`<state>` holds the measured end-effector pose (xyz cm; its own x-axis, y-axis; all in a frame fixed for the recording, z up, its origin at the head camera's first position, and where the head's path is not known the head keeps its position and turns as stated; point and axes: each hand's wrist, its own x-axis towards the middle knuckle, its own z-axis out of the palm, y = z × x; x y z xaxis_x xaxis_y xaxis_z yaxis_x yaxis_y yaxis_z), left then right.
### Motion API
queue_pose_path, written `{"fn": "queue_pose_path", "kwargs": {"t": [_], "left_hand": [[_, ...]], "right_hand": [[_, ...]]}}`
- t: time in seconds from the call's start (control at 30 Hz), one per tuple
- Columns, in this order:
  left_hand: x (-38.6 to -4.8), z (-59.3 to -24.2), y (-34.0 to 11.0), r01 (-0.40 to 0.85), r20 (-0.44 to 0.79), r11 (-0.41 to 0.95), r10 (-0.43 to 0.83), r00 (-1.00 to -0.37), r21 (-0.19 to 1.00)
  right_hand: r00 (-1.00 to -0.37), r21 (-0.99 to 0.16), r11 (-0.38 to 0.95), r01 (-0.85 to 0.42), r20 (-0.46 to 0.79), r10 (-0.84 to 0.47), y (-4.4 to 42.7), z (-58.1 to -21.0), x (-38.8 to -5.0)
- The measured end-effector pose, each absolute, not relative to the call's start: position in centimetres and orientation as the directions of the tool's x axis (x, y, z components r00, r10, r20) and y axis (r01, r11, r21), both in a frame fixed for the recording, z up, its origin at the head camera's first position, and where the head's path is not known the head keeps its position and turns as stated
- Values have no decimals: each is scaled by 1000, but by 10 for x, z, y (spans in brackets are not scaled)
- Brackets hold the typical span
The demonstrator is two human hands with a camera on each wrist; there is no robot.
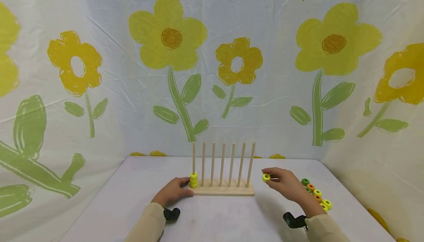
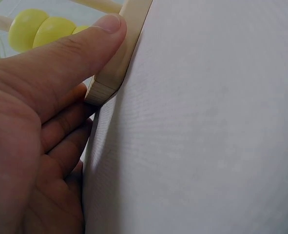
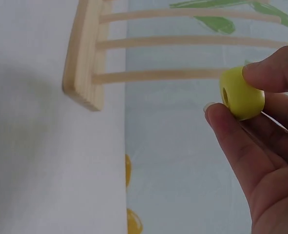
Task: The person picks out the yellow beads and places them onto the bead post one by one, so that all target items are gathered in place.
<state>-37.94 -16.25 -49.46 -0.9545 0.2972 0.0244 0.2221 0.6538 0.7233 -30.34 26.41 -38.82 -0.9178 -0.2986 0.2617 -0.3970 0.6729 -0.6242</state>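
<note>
A wooden peg rack (image 1: 222, 190) stands on the table, with several upright pegs in a row along its base. Yellow beads (image 1: 193, 180) are stacked on its leftmost peg. My left hand (image 1: 173, 191) grips the left end of the base; in the left wrist view the thumb (image 2: 97, 41) lies across the front and the fingers are behind. To the right of the rack, my right hand (image 1: 285, 183) pinches a yellow bead (image 3: 242, 93) between thumb and fingers. That bead is raised off the table, apart from the pegs, and its hole shows.
Loose green, orange and yellow beads (image 1: 317, 193) lie in a cluster at the right, partly behind the right forearm. A flower-printed cloth (image 1: 265, 116) hangs behind and beside the white table (image 1: 225, 220). Dark wrist cameras are strapped to both wrists.
</note>
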Motion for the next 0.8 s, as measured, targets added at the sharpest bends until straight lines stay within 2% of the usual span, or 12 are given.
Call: {"fn": "queue_pose_path", "kwargs": {"t": [0.4, 0.8], "left_hand": [[-380, -493, -163, 234, 35, 657, 301, -953, 717], [-380, -493, -162, 214, 16, 657, 293, -956, 723]], "right_hand": [[-878, -603, 639, -478, 338, -339, 239, -375, -313], [-872, -639, 596, -487, 321, -369, 220, -364, -319]]}}
